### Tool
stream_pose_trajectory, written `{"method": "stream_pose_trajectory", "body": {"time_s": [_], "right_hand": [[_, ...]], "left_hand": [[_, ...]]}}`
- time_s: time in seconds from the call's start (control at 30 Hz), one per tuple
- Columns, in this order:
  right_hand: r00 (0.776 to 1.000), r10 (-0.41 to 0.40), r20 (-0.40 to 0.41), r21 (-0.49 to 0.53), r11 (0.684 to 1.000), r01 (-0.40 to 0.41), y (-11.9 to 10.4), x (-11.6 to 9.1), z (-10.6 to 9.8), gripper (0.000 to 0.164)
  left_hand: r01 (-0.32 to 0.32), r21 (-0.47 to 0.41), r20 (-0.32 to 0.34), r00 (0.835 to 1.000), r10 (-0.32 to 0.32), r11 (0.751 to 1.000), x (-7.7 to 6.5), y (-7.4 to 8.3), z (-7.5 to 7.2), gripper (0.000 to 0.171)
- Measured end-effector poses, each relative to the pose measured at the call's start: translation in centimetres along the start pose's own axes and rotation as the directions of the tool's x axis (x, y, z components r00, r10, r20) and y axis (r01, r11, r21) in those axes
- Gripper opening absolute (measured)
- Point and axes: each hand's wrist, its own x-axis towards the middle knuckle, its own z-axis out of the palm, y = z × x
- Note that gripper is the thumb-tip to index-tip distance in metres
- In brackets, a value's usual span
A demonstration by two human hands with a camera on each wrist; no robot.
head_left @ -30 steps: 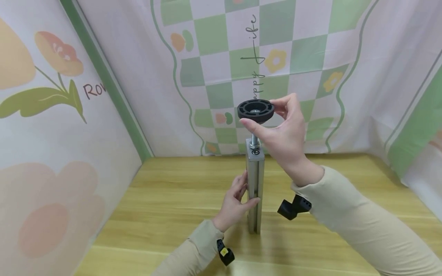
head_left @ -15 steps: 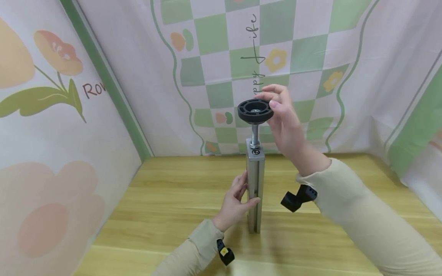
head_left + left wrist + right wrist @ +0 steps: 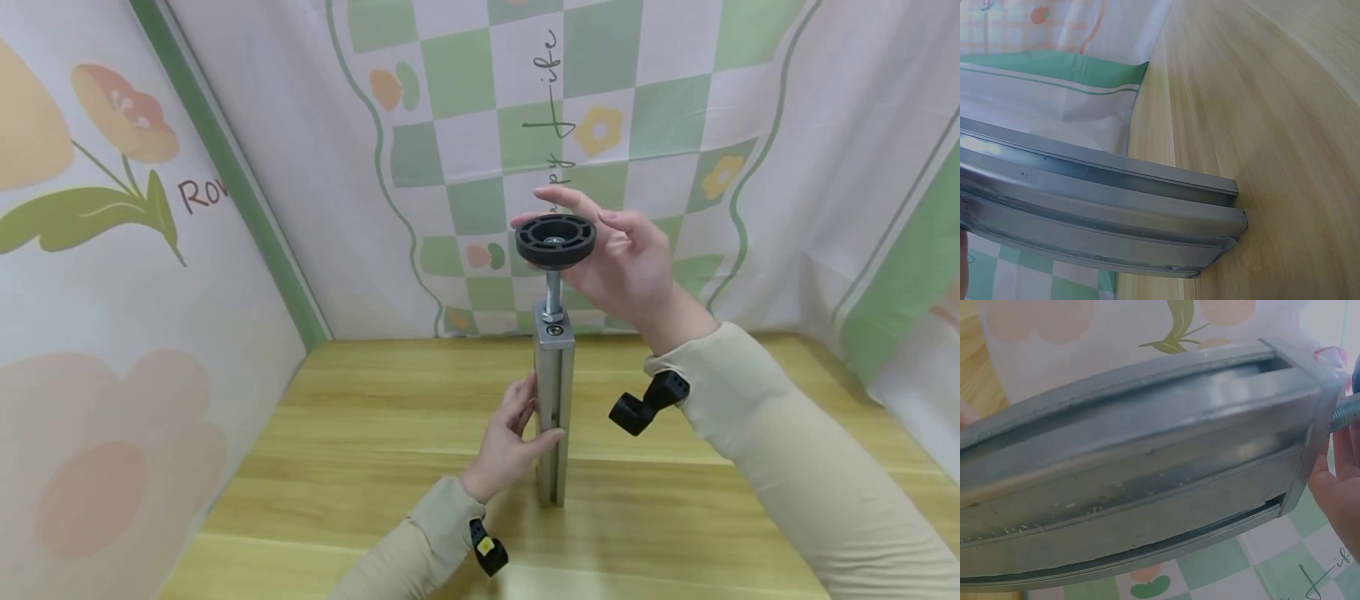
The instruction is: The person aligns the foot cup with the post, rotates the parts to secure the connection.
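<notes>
An aluminium profile [image 3: 551, 408] stands upright on the wooden table, with a metal end plate [image 3: 555, 335] on top. From the plate rises a threaded rod [image 3: 553, 292] with a nut at its base, carrying a round black levelling foot [image 3: 556, 254]. Low on the profile, my left hand [image 3: 504, 454] grips it, thumb on the near side and fingers along its left side. My right hand [image 3: 626, 262] is behind and to the right of the foot, fingers extended past its far rim and thumb raised off it. Whether those fingers touch the rim is hidden.
The wooden tabletop [image 3: 375, 417] surrounds the profile's base. A printed fabric curtain [image 3: 465, 150] hangs at the back, and another flowered panel [image 3: 135, 333] closes the left side. Black wrist camera mounts [image 3: 648, 402] sit on both sleeves.
My right hand has let go of the foot's rim, the thumb leaving its near side, and its fingers have spread out behind the foot. The left hand and profile stay put.
</notes>
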Motion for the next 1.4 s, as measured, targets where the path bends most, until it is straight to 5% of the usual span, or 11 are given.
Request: {"method": "stream_pose_trajectory", "body": {"time_s": [0.3,0.83,1.07,1.2,1.4], "right_hand": [[0.997,0.009,0.075,-0.033,0.999,-0.007,0.2,-0.1,-0.1,0.036],[0.995,-0.097,0.023,-0.263,0.96,0.1,0.3,-0.9,-0.5,0.022],[0.981,-0.154,-0.115,-0.362,0.926,0.103,0.1,-1.4,0.7,0.014],[0.955,-0.166,-0.246,-0.476,0.879,0.03,-0.3,-1.7,1.9,0.014],[0.904,-0.196,-0.38,-0.643,0.759,-0.106,-0.8,-1.9,3.4,0.022]], "left_hand": [[0.028,0.008,-0.013,1.0,-0.027,1.0,-0.1,0.1,0.1,0.082],[0.021,0.002,-0.003,1.0,-0.021,1.0,0.0,0.2,0.1,0.08],[0.017,-0.002,-0.009,1.0,-0.017,1.0,0.0,0.3,0.1,0.079],[-0.002,-0.002,-0.012,1.0,0.002,1.0,0.0,0.2,0.1,0.08],[-0.008,-0.006,-0.007,1.0,0.008,1.0,0.0,0.1,0.1,0.079]]}}
